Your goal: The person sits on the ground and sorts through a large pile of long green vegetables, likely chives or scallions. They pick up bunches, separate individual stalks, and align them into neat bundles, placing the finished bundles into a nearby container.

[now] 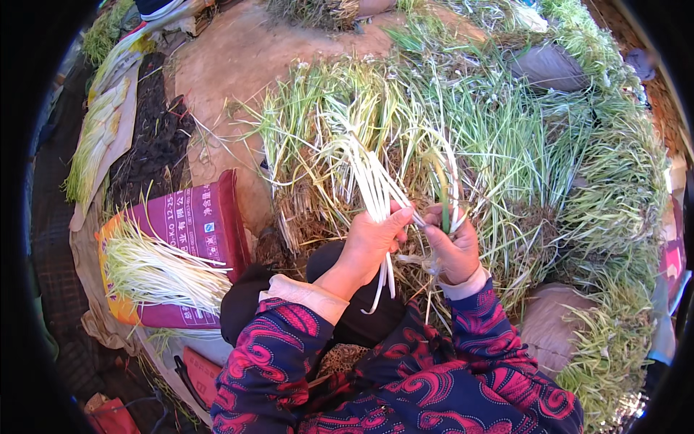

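My left hand (371, 241) is closed around a bunch of long white stalks (368, 184), which look like blanched chives. Their pale leafy tops point away from me and the bare ends hang below my fist. Just beside it, my right hand (456, 249) pinches a few stalks (447, 200), one green and yellowing, others white. The fingertips of both hands nearly meet at the base of a stalk. Under and beyond them spreads a thick heap of unsorted stalks (499, 152) with brown roots and dry husks.
At left, white stalks (168, 266) lie on a printed purple sack (222, 217). More pale stalks (100, 144) rest on a board farther left. Bare earth (233, 65) shows beyond. Wrapped bundles (550, 68) sit among the greens at right. A red bag (200, 374) lies near my left elbow.
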`<state>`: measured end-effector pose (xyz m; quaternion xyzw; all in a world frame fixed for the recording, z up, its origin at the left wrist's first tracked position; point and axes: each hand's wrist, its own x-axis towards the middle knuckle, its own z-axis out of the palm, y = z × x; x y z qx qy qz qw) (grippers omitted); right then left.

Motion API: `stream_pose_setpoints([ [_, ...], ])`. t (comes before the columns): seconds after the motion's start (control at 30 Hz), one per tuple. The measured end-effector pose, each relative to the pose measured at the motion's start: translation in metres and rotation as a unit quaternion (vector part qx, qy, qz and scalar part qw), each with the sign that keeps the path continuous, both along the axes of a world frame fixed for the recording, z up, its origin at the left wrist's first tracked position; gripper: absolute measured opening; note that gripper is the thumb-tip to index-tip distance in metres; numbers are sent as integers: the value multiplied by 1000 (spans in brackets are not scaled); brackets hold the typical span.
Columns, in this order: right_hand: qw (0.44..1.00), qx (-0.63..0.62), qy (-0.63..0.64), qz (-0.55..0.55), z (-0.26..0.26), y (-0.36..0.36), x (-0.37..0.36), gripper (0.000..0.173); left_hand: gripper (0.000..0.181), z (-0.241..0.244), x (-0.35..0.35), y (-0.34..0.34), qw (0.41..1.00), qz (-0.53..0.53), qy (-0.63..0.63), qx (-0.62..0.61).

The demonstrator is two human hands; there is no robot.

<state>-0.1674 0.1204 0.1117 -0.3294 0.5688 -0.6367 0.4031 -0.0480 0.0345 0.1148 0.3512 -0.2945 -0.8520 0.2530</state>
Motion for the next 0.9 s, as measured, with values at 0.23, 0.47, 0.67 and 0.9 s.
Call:
stream_pose_setpoints([
  [0.23,973,52,218,-57,-13,4,-12,23,21,-4,8,-20,985,-56,-119,-115],
  [0.47,896,27,442,14,-2,17,-20,30,24,15,12,-33,995,0,-28,-92],
  [0.67,820,-6,560,117,-7,11,-12,32,27,11,8,-30,995,-17,-24,-93],
  [0.9,837,27,542,65,-2,6,-5,25,19,-14,8,-26,991,48,-91,-85],
])
